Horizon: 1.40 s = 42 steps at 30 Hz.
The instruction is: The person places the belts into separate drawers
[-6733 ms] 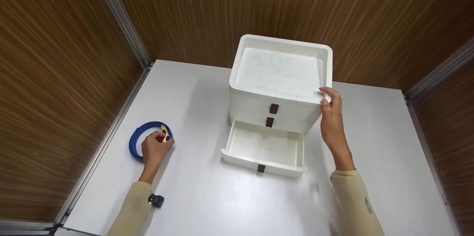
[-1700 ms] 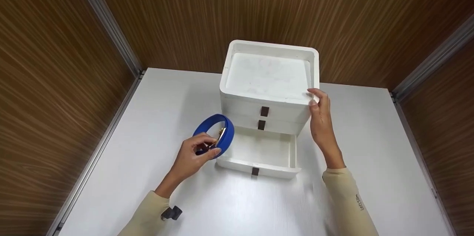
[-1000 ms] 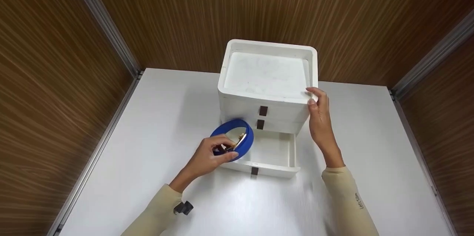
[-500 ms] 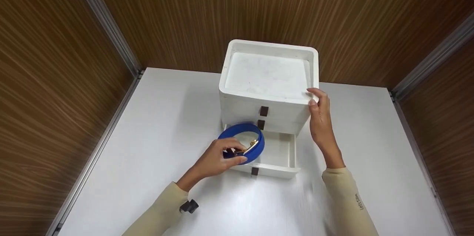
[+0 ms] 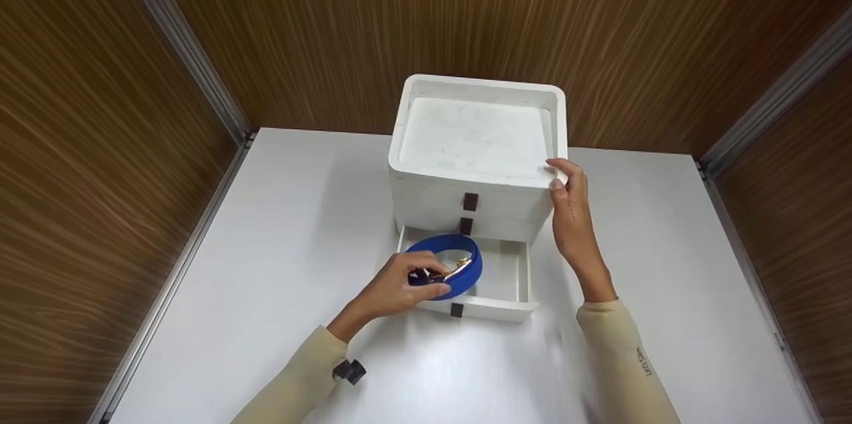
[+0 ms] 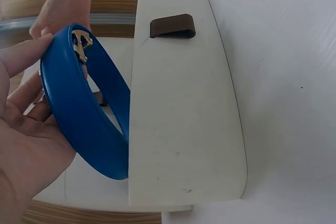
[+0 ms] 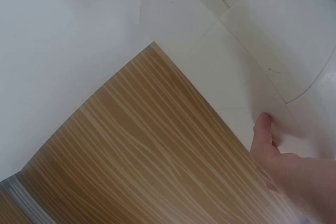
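My left hand [image 5: 393, 287] pinches a coiled blue belt [image 5: 474, 272] between thumb and fingers, over the left part of the pulled-out bottom drawer [image 5: 500, 271]. Its gold buckle [image 5: 459, 268] sits on the inner side of the coil. In the left wrist view the belt [image 6: 79, 114] stands tilted, and its lower end goes out of sight behind the drawer front [image 6: 184, 103]. My right hand [image 5: 574, 217] grips the top right front corner of the white drawer cabinet [image 5: 432, 196], index finger over the rim and thumb on the outside.
Two upper drawers are closed, each with a dark brown pull tab [image 5: 470, 202]. A raised rim surrounds the cabinet's shallow top [image 5: 476, 134]. Wood-grain panels [image 5: 373, 24] enclose the white table [image 5: 286, 224] at the back and sides.
My left hand took the belt from the table's left side, carried it rightward to the open drawer, and most recently lowered it a little. My right hand has kept its hold on the cabinet corner.
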Each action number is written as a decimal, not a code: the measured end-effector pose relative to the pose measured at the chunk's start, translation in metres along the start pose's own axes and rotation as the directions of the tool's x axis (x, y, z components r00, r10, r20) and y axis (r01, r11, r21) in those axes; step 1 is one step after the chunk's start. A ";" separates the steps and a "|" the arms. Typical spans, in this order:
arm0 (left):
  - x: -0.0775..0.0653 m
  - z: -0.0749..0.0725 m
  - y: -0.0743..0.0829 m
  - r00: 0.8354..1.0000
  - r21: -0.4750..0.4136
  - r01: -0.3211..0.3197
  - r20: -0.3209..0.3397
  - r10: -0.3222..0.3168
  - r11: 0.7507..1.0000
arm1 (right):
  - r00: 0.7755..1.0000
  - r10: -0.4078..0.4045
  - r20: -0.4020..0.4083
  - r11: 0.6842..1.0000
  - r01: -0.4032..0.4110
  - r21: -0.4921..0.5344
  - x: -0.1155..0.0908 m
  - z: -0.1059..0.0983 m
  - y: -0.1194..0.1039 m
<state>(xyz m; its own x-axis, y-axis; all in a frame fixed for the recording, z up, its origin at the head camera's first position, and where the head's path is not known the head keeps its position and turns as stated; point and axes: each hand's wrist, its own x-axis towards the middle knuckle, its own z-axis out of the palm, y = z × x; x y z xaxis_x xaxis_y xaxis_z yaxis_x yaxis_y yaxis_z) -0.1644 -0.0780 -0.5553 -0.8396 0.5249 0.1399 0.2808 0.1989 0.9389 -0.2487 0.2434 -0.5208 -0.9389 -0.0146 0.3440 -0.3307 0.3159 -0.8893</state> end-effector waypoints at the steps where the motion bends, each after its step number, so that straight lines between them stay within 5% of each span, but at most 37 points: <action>1: 0.000 0.000 0.000 1.000 -0.009 0.008 0.000 -0.008 1.000 | 1.000 -0.001 -0.001 1.000 0.001 -0.003 0.000 0.000 0.000; 8: 0.004 0.002 -0.005 0.998 -0.035 0.057 -0.003 -0.057 0.998 | 1.000 -0.002 -0.006 1.000 0.002 -0.026 -0.001 0.003 0.001; 22: 0.013 0.003 -0.015 0.995 -0.007 0.032 0.093 -0.031 0.999 | 1.000 0.008 -0.014 0.999 -0.009 -0.033 -0.002 0.006 0.002; 28: 0.017 0.005 -0.022 0.997 -0.006 0.004 0.071 -0.003 1.000 | 1.000 -0.008 -0.008 1.000 0.008 -0.018 -0.002 0.007 0.002; 42: 0.025 0.008 -0.044 0.997 0.029 0.077 0.002 -0.077 0.997 | 1.000 -0.020 -0.007 1.000 0.020 -0.024 0.001 0.007 0.007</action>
<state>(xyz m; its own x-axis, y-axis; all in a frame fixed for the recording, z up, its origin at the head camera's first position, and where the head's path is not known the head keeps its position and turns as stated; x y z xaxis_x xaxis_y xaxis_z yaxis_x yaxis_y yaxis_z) -0.1937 -0.0670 -0.5958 -0.8580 0.5094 0.0663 0.2283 0.2625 0.9376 -0.2530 0.2385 -0.5287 -0.9314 -0.0140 0.3637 -0.3467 0.3386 -0.8748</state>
